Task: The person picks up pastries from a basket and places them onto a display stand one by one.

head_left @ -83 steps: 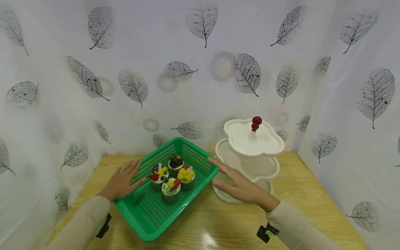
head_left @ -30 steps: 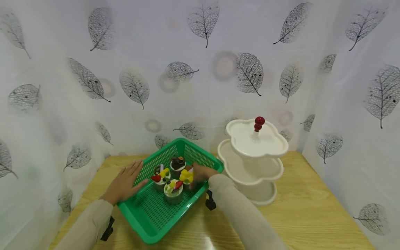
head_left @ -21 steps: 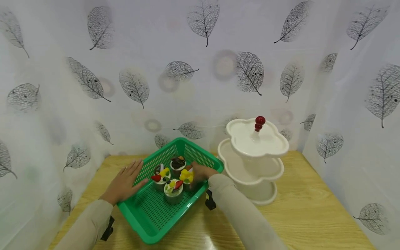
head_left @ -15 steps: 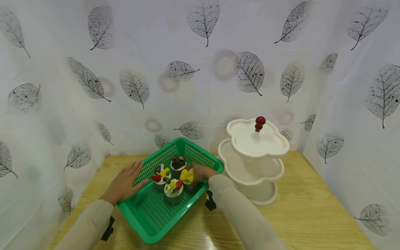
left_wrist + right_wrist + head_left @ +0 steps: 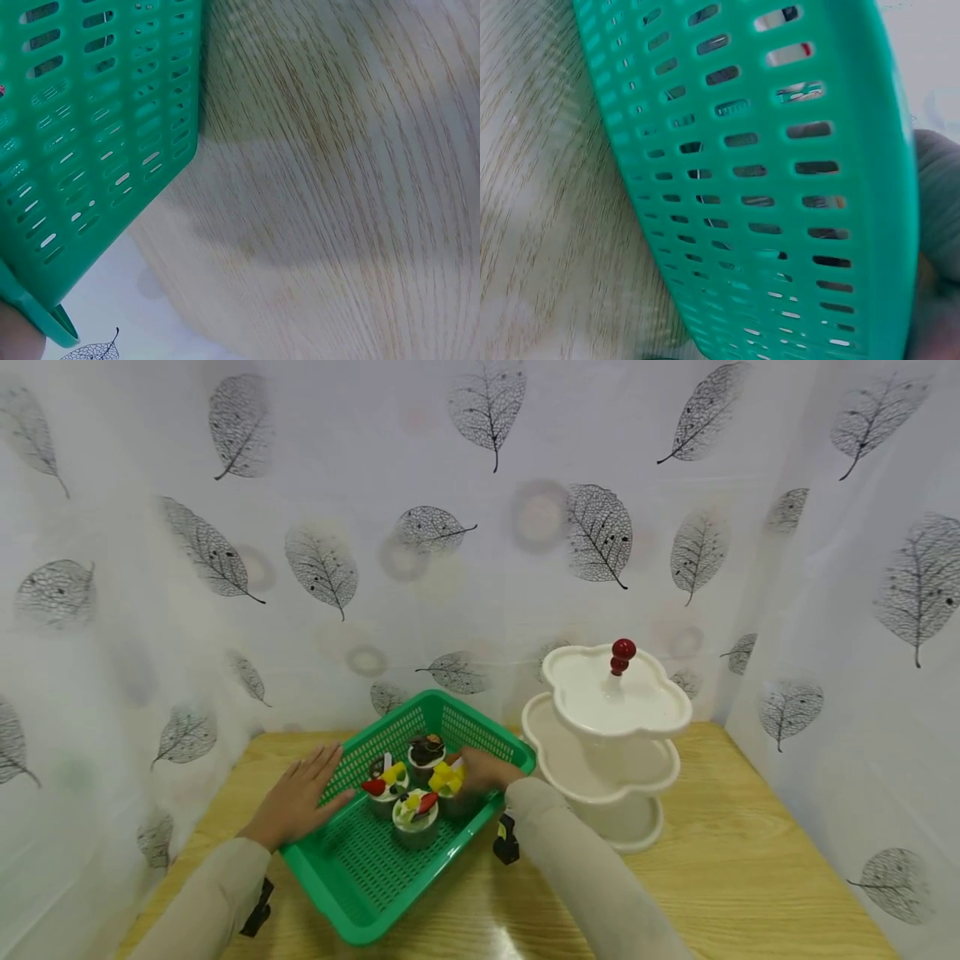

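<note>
I've got the left hand [image 5: 296,797] resting along the left edge of the green basket [image 5: 367,860], fingers straight, thumb reaching over the rim, gripping nothing, and my left wrist view gives me the slotted wall with a bit of finger at the rim. Over to the right hand [image 5: 483,770]: it's in over the basket's right corner, fingers bent round the side of the yellow-topped cup [image 5: 446,780], a narrow grip, though I can't see the far fingertips, and the wall blocks my right wrist view. That cup sits inside the basket, towards the right corner, close beside three more: the chocolate-topped cup [image 5: 427,752] nearest the back corner, the strawberry-and-mango cup [image 5: 387,787] towards the left edge, the kiwi-topped cup [image 5: 416,820] in front. The basket lies askew on the worktop [image 5: 750,843], one corner pointing at the back edge, another at the near edge. And there, by the worktop's back right corner, stands a white tiered stand [image 5: 592,710] with a red knob [image 5: 622,656] on top.
</note>
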The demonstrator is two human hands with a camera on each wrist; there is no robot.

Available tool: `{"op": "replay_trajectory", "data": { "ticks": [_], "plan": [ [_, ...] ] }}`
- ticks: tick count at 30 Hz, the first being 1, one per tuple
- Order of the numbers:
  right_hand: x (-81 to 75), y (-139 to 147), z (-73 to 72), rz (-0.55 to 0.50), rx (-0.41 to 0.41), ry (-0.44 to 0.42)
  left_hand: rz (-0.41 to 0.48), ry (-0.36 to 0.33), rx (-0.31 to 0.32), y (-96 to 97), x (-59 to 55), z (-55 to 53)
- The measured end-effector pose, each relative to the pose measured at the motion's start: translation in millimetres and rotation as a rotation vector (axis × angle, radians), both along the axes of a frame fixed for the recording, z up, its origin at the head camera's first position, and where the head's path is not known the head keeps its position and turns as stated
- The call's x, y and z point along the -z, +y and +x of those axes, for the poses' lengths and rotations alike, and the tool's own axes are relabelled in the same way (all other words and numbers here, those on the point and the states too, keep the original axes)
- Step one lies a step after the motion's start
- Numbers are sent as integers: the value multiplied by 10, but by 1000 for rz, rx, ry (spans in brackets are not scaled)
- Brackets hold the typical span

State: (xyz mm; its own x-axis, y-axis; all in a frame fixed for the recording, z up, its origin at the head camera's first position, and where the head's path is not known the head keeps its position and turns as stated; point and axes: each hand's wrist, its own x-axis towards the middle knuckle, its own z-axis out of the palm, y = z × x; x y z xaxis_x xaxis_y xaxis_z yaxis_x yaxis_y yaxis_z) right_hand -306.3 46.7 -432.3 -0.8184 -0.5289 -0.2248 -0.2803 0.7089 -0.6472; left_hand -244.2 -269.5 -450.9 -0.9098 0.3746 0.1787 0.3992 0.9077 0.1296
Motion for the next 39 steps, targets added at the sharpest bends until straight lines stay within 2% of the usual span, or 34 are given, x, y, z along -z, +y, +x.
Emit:
{"op": "replay_trajectory", "data": {
  "ticks": [11,15,17,22,24,29,39],
  "plan": [
    [-190,27,24,-39,13,12,-5,-2,0,-20,7,-16],
    [-300,43,51,-143,-17,-44,-4,-5,2,-19,-7,-9],
    [-359,49,70,-229,-50,-63,-2,-6,4,-18,-14,-3],
    [-519,45,125,-395,-104,-58,-9,-5,8,-21,-18,8],
    [-588,42,156,-417,-67,-52,-9,3,12,-24,-17,9],
    [-812,69,259,-382,62,-1,-6,11,13,-26,-6,9],
    [-1203,327,382,-484,82,100,-5,20,10,9,-43,28]
  ]
}}
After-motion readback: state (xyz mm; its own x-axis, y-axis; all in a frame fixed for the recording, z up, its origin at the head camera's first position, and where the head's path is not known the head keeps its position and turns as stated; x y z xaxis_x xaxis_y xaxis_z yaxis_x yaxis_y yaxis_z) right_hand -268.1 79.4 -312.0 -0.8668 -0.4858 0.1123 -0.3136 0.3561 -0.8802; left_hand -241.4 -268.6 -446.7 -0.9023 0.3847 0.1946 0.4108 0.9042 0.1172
